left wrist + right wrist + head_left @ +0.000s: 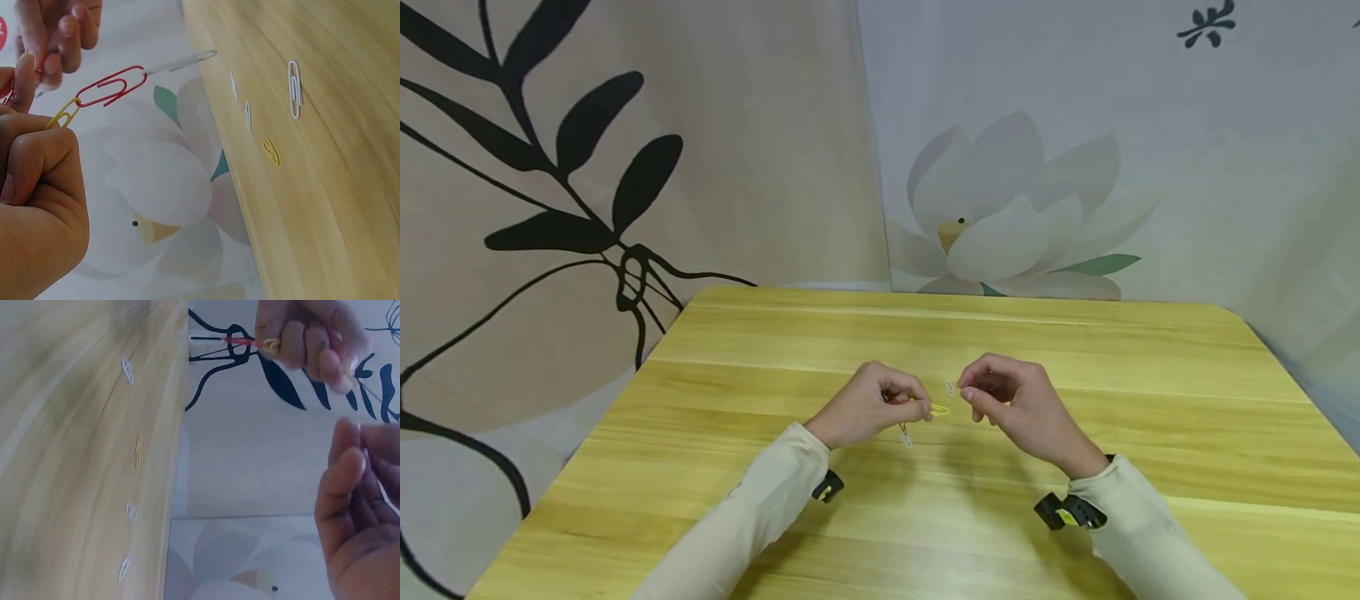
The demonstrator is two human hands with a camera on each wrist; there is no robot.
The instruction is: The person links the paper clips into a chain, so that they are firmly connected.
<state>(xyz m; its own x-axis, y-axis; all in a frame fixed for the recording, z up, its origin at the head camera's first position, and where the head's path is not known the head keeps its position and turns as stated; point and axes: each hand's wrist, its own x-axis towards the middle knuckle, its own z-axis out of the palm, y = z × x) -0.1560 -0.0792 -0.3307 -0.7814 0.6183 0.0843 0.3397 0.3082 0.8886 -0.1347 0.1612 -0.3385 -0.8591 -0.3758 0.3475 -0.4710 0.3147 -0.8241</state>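
Note:
My left hand (pixel 876 404) pinches a yellow paper clip (pixel 61 117); from it a red clip (pixel 112 86) and a white clip (pixel 181 62) hang as a linked chain. A bit of red also shows between its fingertips in the left wrist view. A yellow clip (pixel 939 410) shows just past these fingers in the head view. My right hand (pixel 1026 408) is close by on the right, thumb and index fingertip together on a thin pale sliver, seemingly a paper clip and mostly hidden. A white clip (pixel 950 388) appears beside those fingertips.
On the wooden table (pixel 700 467) lie several loose paper clips: a white one (pixel 295 89), a yellow one (pixel 270 152) and smaller-looking white ones (pixel 130 510). Behind the far edge hangs a curtain (pixel 775 167) printed with leaves and a flower. Both wrists wear black bands.

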